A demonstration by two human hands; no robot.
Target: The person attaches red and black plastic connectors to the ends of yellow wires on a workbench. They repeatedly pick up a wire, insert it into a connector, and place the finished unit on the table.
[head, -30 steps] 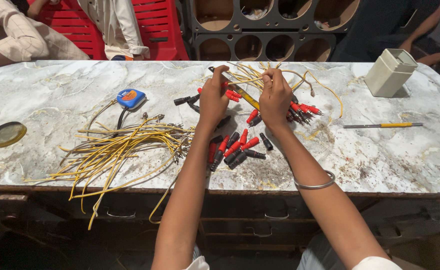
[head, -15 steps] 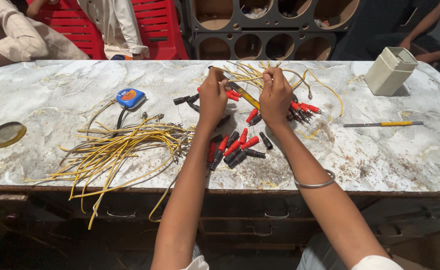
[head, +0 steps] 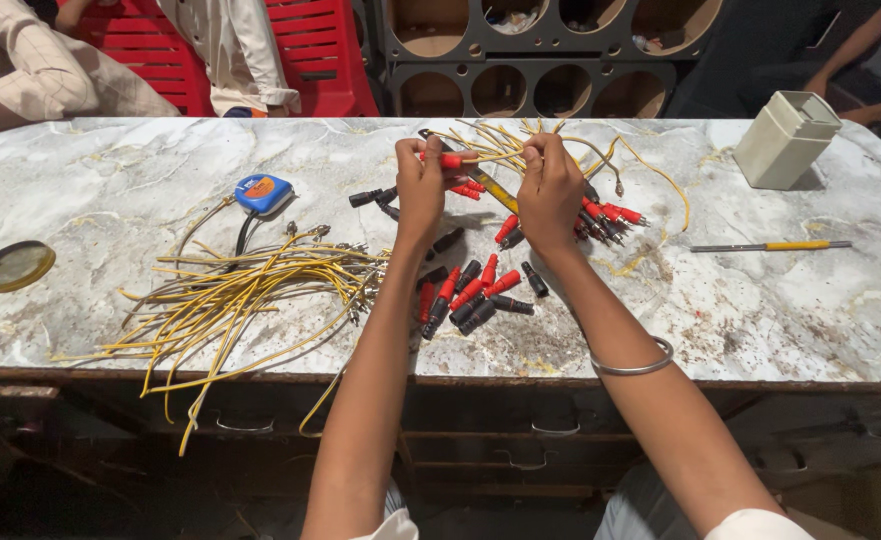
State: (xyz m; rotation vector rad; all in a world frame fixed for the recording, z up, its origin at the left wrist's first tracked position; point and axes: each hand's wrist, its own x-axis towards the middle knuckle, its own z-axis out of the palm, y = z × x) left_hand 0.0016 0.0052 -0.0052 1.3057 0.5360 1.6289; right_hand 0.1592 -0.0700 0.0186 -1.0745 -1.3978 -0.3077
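While the left hand (head: 421, 186) pinches a red plug sleeve (head: 449, 159) lying crosswise near the marble table's (head: 740, 310) far edge, the right hand (head: 550, 190) pinches yellow wire (head: 495, 158) just beside its right end.

Two hands seen, left hand (head: 421, 190), right hand (head: 550, 190), one blue tape measure (head: 263, 192), one yellow-handled tool (head: 770, 246), one beige box (head: 786, 140), one round lid (head: 15, 266), one bangle (head: 632, 366) counted, two red chairs (head: 315, 55) noted.

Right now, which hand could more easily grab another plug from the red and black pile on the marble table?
Probably the left hand: the pile of red and black plugs lies directly below it.
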